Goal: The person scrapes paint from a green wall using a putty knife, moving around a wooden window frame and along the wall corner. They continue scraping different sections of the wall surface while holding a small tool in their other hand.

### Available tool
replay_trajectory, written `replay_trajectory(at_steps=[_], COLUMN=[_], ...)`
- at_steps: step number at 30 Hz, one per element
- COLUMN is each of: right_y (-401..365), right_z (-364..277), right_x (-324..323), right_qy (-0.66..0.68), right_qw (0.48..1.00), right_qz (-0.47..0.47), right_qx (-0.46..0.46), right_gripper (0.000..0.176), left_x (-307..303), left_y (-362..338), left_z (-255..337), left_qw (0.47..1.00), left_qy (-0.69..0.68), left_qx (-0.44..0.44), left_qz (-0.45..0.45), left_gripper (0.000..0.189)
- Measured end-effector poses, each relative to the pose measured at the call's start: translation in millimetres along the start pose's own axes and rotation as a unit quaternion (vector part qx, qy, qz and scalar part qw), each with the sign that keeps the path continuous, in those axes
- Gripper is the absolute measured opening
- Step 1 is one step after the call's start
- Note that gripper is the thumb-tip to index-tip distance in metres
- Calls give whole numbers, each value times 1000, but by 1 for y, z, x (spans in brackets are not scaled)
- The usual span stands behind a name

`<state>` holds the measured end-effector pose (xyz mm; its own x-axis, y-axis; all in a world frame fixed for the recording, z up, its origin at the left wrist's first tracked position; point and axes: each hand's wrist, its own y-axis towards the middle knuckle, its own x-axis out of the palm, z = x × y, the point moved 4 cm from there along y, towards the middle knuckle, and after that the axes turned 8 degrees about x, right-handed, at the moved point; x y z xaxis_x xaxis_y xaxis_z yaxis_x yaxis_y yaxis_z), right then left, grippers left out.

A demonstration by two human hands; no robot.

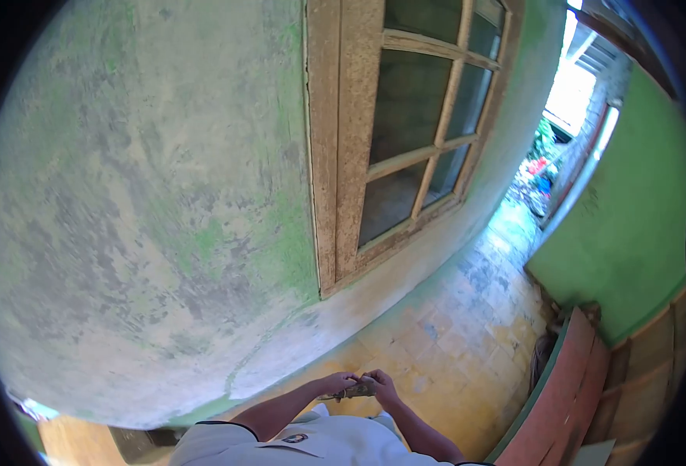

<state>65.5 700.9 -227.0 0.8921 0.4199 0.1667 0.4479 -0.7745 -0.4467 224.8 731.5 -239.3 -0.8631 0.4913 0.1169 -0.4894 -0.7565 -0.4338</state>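
Observation:
Low in the view, in front of the white shirt [320, 441], both hands come together at a small grey-brown, mottled thing [355, 391] whose kind I cannot make out. My left hand [338, 383] is closed on its left end, with the fingers pinched near its upper edge. Its right end is gripped by my right hand [382, 384], whose fingers are bent over the top. The fingertips of both hands are close together, and they hide part of the thing.
A patchy green and white wall [164, 194] with a wooden-framed window [347, 155] rises ahead. The yellowish tiled floor [428, 349] runs right towards a bright opening [572, 97]. At the right stand a reddish wooden bench [557, 396] and a green panel [630, 202].

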Motion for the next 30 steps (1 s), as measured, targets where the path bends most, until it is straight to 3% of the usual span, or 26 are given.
replay_trajectory(at_steps=[1, 5, 8, 9, 11, 12, 14, 15, 16, 17, 19, 20, 22, 23, 25, 26, 28, 30], right_y=[9, 49, 63, 65, 71, 73, 74, 66, 58, 58, 60, 63, 66, 66, 61, 62, 60, 53], right_z=[-8, -27, -57, -65, -80, -80, -80, -81, -79, -72, -57, -50, -47, -43, -40, -38, -39, -49], right_x=[-2, -28, -42, -48, -62, -64, -63, -59, -56, -54, -48, -44, -35, -32, -22, -18, -9, -3], right_qy=[22, -71, -124, -138, -188, -216, -247, -283, -318, -315, -346, -342, -366, -364, -358, -359, -361, -329], right_qw=[999, 989, 971, 971, 954, 943, 916, 888, 856, 851, 846, 844, 832, 830, 822, 822, 802, 814], right_qz=[-23, -126, -188, -166, -207, -228, -293, -348, -399, -412, -404, -414, -411, -416, -443, -442, -472, -478], right_qx=[-17, 35, 77, 107, 108, 107, 116, 99, 81, 85, 1, 2, -71, -69, -2, 4, -62, -15], right_gripper=[19, 21, 22, 23, 23, 24, 24, 26, 28, 28, 32, 32, 37, 37, 40, 40, 42, 41], left_x=[3, 15, 30, 34, 37, 42, 48, 52, 57, 61, 65, 69, 77, 78, 87, 89, 89, 86], left_y=[6, 20, 33, 36, 49, 55, 58, 62, 66, 68, 70, 68, 56, 49, 45, 43, 34, 21], left_z=[10, 23, 23, 22, 14, 16, 24, 21, 19, 15, 6, 0, 5, 6, -2, -5, 0, 3], left_qw=[999, 993, 967, 945, 874, 863, 700, 658, 649, 606, 525, 519, 455, 451, 382, 381, 403, 421], left_qy=[-28, -92, -154, -201, -306, -310, -417, -427, -427, -462, -503, -499, -545, -544, -624, -626, -594, -560], left_qx=[7, 23, 23, 33, 90, 89, 106, 115, 108, 106, 120, 118, 140, 138, 159, 154, 225, 224], left_qz=[-22, 65, 203, 256, 366, 388, 570, 609, 621, 638, 676, 684, 690, 694, 663, 662, 659, 677], left_gripper=[41, 38, 35, 34, 29, 29, 27, 28, 28, 29, 34, 34, 37, 37, 38, 38, 38, 38])
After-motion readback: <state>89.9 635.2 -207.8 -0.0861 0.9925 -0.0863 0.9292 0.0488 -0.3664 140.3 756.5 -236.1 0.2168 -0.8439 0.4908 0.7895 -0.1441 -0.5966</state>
